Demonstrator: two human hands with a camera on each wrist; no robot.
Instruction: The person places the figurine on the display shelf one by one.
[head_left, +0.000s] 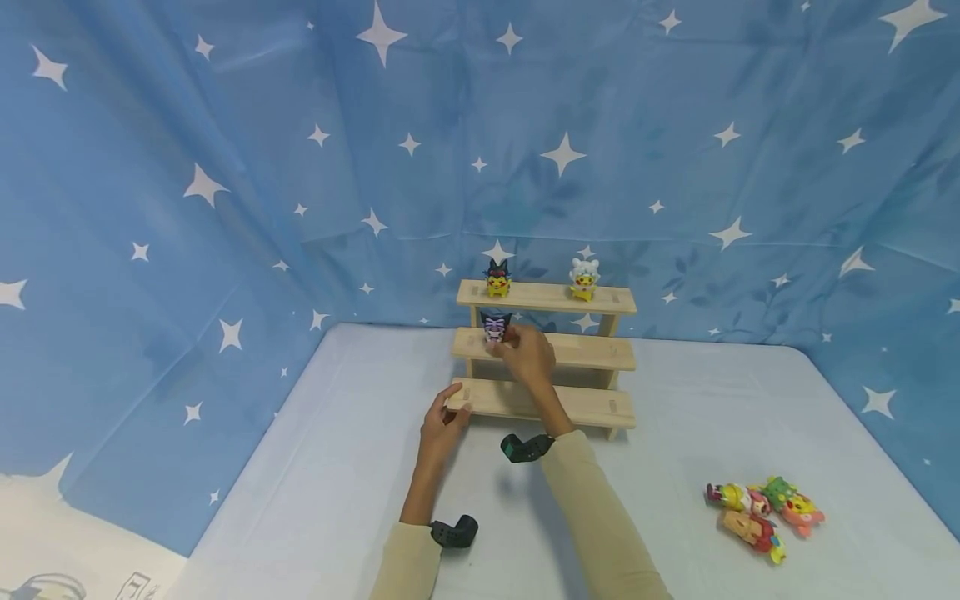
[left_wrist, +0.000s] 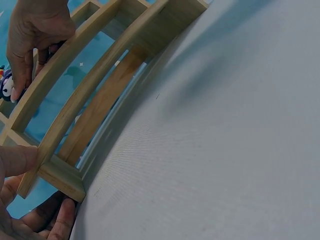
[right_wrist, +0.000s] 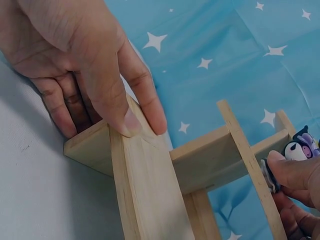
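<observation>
Now the figurine (head_left: 495, 326) sits pinched in the right hand (head_left: 528, 355), left hand (head_left: 440, 427) gripping shelf (head_left: 581, 352).

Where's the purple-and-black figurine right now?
In the head view, the purple-and-black figurine is at the left end of the middle wooden step, held by the right hand, just below the black-and-yellow figurine.

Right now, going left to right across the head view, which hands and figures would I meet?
Left hand, right hand, white-hooded figure, lying figures. The purple figure and dark-eared figure line up vertically, so I left them out.
</observation>
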